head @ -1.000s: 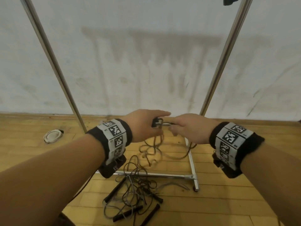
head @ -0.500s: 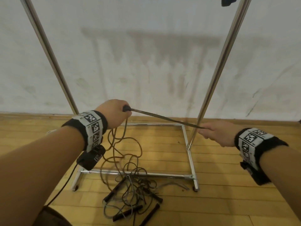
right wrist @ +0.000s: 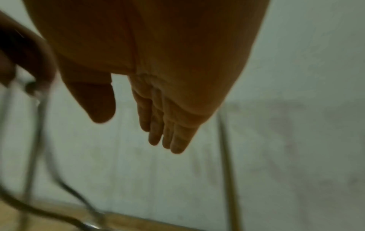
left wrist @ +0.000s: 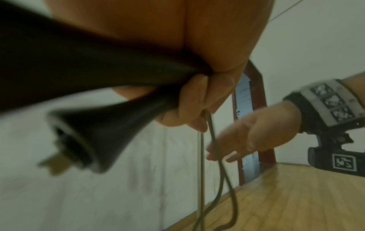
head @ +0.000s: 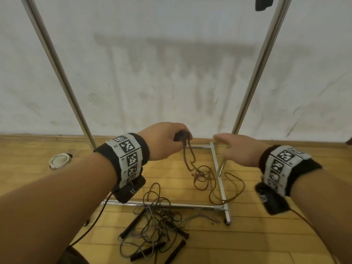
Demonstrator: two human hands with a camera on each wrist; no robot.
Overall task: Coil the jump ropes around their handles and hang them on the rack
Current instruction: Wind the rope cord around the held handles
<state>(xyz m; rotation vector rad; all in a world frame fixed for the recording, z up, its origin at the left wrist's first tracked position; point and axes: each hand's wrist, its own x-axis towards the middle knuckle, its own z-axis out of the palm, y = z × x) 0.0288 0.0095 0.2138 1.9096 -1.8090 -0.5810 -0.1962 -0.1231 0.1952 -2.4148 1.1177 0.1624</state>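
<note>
Rope-coiling step, handles bunched in one hand

Left hand (head: 163, 141) curled tight round black handles (left wrist: 102, 100) with brown rope (head: 192, 164) pinched under its fingers (left wrist: 194, 100), likely to anchor the coil while loops trail onto the floor across the rack base (head: 219, 176). Right hand (head: 236, 149) nearby, fingers (right wrist: 158, 125) straight and loose, holding nothing, probably reaching for the next loop. Remaining jump ropes (head: 152, 225) tangled on the floor, nearer than the base.

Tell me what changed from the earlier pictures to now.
The right hand let go of the brown rope it had pulled taut and moved back toward the left hand; the rope now hangs slack. The left hand still grips the handles. The rope pile on the floor is unchanged.
</note>
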